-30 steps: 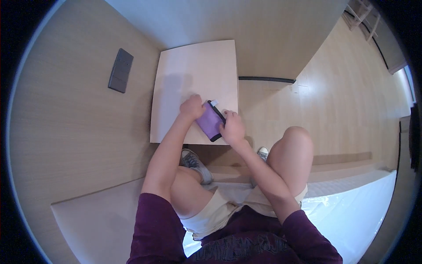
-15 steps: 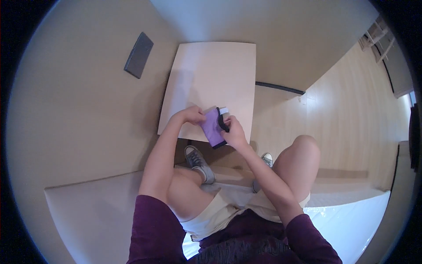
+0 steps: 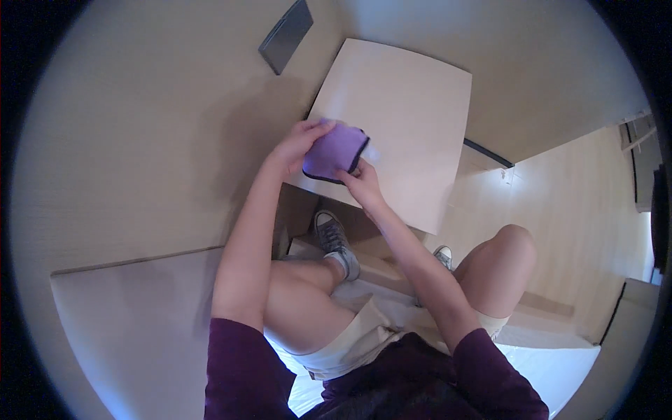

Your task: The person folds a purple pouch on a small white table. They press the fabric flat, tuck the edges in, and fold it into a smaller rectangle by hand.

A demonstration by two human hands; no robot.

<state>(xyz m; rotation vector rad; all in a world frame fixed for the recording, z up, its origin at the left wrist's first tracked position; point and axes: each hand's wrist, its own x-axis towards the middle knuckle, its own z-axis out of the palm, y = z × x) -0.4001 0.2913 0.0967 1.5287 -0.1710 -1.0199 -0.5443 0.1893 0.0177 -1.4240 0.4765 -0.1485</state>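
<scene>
1. While both bare hands are engaged on one item, the head view shows that item to be a purple cloth [image 3: 336, 150] with dark edging, positioned over the near left corner of a pale tabletop [image 3: 413, 140].
2. Left hand [image 3: 295, 145]: grasping the cloth at its upper left, thumb lying across the purple face, remaining fingers partly hidden.
3. Right hand [image 3: 363, 185]: pinching the cloth at its lower right edge, thumb on the upper face, other fingers bent at the dark border and partly concealed by the fabric.
4. Cloth condition: spread between the two hands, purple face towards the camera, corners rounded. Whether its underside touches the tabletop cannot be determined from this angle.
5. Left of the tabletop: a wood-toned wall [image 3: 140, 161] carrying a dark grey rectangular plate [image 3: 286, 36], well apart from the hands.
6. Right of the tabletop: pale flooring [image 3: 560, 182], with a dark strip [image 3: 488, 152] along the foot of an upright panel [image 3: 553, 77].
7. Person: seated, in a maroon top [image 3: 241, 364] and cream shorts [image 3: 343, 346]. Below the tabletop's near edge stands a grey left shoe [image 3: 334, 236]; the right shoe [image 3: 443, 256] is partly hidden beside the right knee.
8. Lower left: a pale flat surface [image 3: 140, 308] adjoins the wall.
</scene>
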